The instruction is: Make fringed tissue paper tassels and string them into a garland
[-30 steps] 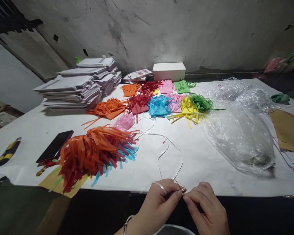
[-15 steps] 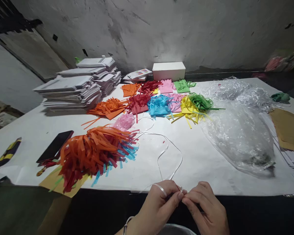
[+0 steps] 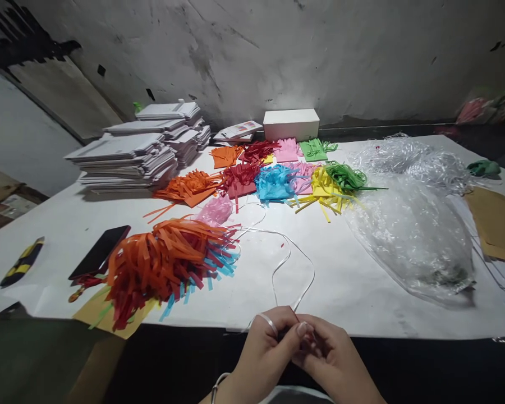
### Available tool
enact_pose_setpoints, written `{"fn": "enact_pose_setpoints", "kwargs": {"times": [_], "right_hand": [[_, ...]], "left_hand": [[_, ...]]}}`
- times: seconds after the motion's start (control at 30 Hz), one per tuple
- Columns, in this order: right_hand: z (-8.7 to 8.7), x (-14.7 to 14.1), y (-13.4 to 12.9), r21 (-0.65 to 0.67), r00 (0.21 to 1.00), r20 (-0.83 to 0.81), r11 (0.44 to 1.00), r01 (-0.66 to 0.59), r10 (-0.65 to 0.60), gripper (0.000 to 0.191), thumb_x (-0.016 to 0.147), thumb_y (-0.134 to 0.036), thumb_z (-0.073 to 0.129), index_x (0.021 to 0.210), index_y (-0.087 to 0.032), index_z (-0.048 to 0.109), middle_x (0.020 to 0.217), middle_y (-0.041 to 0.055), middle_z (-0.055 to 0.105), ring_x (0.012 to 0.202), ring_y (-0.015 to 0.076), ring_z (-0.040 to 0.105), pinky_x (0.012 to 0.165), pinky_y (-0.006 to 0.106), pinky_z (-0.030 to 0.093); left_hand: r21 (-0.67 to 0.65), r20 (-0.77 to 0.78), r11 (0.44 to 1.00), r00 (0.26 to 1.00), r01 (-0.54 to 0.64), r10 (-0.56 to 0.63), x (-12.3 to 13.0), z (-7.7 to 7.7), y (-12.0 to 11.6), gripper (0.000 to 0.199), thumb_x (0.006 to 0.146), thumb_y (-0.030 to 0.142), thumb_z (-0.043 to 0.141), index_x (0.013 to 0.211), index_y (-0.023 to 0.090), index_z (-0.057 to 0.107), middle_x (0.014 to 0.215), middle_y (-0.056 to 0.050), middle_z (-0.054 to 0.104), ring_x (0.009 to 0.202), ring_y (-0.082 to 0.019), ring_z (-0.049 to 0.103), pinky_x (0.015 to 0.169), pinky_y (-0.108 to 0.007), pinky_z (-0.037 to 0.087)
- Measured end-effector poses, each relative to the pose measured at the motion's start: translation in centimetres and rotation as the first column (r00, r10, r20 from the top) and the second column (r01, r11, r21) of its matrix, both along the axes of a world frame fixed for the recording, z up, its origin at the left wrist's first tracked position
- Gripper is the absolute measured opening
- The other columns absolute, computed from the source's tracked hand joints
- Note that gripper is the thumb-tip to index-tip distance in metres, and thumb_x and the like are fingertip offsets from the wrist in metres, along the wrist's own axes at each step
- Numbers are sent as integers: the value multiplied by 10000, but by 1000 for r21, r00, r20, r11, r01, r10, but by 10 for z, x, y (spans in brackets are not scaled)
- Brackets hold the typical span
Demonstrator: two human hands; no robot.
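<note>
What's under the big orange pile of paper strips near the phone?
Red strips, blue strips and tan paper show around its edges; whatever lies beneath the middle is covered.

One left hand [image 3: 258,352] is counted at 6 o'clock, one right hand [image 3: 335,352] and two white ribbon strands [image 3: 313,273] at 5, and one phone [image 3: 99,252] between 8 and 9. One white box [image 3: 292,124] is seen at 1, two green bundles [image 3: 317,149] at 2, and one clear plastic bag [image 3: 416,241] at 3.
</note>
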State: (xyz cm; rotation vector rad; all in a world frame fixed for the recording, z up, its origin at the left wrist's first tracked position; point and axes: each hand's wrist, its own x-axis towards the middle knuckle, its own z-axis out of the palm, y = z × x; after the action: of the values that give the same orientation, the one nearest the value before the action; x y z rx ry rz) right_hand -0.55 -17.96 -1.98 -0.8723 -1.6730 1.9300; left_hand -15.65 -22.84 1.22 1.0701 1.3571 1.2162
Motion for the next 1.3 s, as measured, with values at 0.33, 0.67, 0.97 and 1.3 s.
{"fn": "enact_pose_setpoints", "kwargs": {"times": [0.33,0.67,0.97,1.3], "right_hand": [[-2,11,-6,409,975,-60,885,221,-216,206,991,-326,519,879,-247,673,763,-5,665,688,136,620,663,214,452],[-2,14,-6,301,972,-46,925,233,-230,237,964,-378,566,830,-246,711,763,-2,708,714,151,660,697,200,491],[-13,20,7,341,998,51,940,25,-46,282,992,-394,517,919,-230,735,811,25,691,759,162,648,732,235,516],[25,0,26,227,967,-198,953,201,-157,109,901,-342,700,852,-258,750,843,13,592,810,159,608,714,251,528]], "left_hand": [[-197,401,965,883,-176,243,6,-17,3,401,780,547,751,783,146,730,482,102,280,436,-46,189,422,-196,145],[-252,522,946,795,-203,309,9,-11,4,454,719,575,813,768,141,689,479,124,239,439,-30,133,416,-175,105],[-290,660,954,704,-83,262,6,-13,8,454,724,558,821,729,175,576,473,140,221,432,-35,80,381,-164,102],[-237,547,968,835,80,65,9,-11,8,473,757,585,777,728,142,614,511,98,352,427,-30,175,396,-186,134]]}}
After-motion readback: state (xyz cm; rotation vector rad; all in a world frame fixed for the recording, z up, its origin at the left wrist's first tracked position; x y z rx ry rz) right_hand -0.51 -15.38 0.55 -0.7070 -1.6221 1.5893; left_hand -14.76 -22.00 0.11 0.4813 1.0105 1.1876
